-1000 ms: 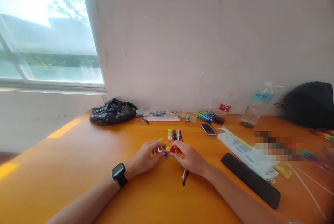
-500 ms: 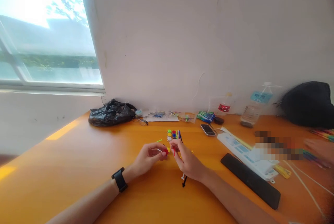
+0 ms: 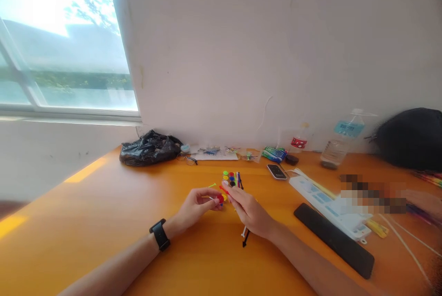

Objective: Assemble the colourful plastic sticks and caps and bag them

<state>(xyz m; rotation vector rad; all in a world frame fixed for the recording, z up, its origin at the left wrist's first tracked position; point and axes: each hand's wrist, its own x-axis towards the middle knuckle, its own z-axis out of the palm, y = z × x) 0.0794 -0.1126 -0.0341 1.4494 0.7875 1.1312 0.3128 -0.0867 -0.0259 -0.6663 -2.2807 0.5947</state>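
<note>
My left hand (image 3: 194, 206), with a black watch on its wrist, pinches a small red disc (image 3: 220, 199); a thin white stick shows beside its fingers. In my right hand (image 3: 254, 213), a short red plastic stick (image 3: 223, 189) with a pointed end sits between thumb and fingers, just above the disc. Yellow and blue pieces show close to the left fingertips, partly hidden. Beyond the hands lie several coloured discs (image 3: 225, 173) in rows, next to a bunch of coloured sticks (image 3: 239, 179). A black stick (image 3: 245, 239) pokes out below the right hand.
A black plastic bag (image 3: 150, 148), glasses (image 3: 190, 161) and small packets line the wall. On the right are a phone-like device (image 3: 276, 171), a power strip (image 3: 314, 194), a long black bar (image 3: 333, 238), a bottle (image 3: 336, 144) and another person's blurred hand (image 3: 426, 200).
My right hand has turned and flattened, so the red stick now points up and left from its fingertips. My left hand keeps the red disc almost in place. The view has shifted slightly.
</note>
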